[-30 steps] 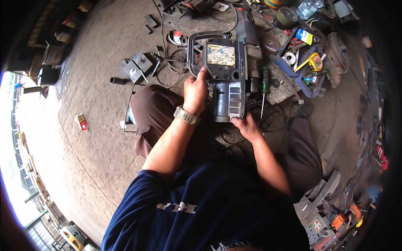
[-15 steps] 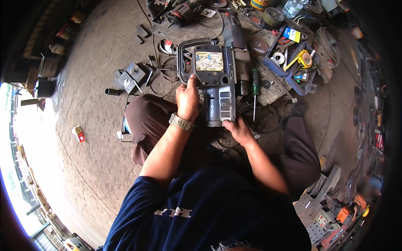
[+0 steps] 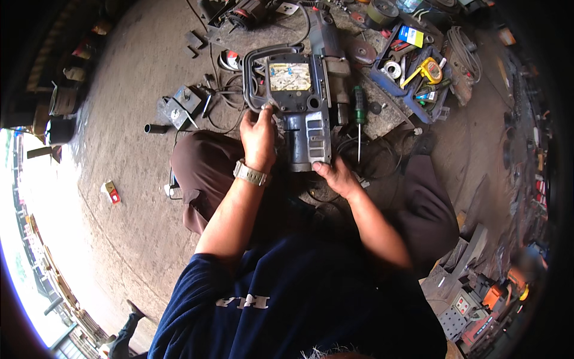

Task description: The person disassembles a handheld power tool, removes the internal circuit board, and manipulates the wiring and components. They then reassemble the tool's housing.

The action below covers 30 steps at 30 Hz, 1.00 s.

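A heavy grey power tool housing [image 3: 300, 140] with a black loop handle [image 3: 247, 78] and a labelled side plate [image 3: 290, 77] is tilted up in front of me. My left hand [image 3: 259, 137], wearing a watch, has thumb and finger bent together at the plate's lower left corner, below the handle. Whether a small part is between those fingertips is too small to tell. My right hand [image 3: 336, 178] grips the housing's near lower end, thumb on top and fingers hidden beneath. Right of the housing lies a screwdriver [image 3: 359, 113] with a green and black handle.
A blue tool tray [image 3: 382, 82] holding a yellow tape measure [image 3: 430, 70] sits at far right. Cables [image 3: 224, 107] and a metal block [image 3: 182, 107] lie left of the handle. An angle grinder [image 3: 242, 18] rests at the back. Another person's leg [image 3: 127, 332] shows at lower left.
The whole view has shifted slightly, with the housing a little higher and further left. My left thumb has drawn back from the side plate to its corner. Another person's leg has appeared at lower left.
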Available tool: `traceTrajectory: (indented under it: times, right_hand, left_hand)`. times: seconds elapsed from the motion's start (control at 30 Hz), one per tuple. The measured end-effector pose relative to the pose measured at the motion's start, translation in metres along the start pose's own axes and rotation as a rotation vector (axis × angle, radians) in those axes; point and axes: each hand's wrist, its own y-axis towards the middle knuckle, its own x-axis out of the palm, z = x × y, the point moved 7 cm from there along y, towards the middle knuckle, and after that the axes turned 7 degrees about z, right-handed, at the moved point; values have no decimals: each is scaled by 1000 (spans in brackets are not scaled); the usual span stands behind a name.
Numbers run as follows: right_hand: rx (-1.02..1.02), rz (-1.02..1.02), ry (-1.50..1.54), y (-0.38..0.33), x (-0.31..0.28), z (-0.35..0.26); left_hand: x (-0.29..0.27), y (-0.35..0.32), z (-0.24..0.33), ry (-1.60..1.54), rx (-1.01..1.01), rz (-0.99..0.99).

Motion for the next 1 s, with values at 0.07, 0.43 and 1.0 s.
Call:
traceTrajectory:
  times: [0.07, 0.43, 1.0]
  right_hand:
    - [10, -2, 1, -3, -1, 10]
    - [21, 8, 4, -2, -1, 5]
    - [-1, 59, 2, -7, 2, -6]
  left_hand:
    - [-5, 4, -8, -25, -84, -44]
    - [-4, 2, 4, 105, -4, -90]
    - [-7, 3, -8, -3, -60, -15]
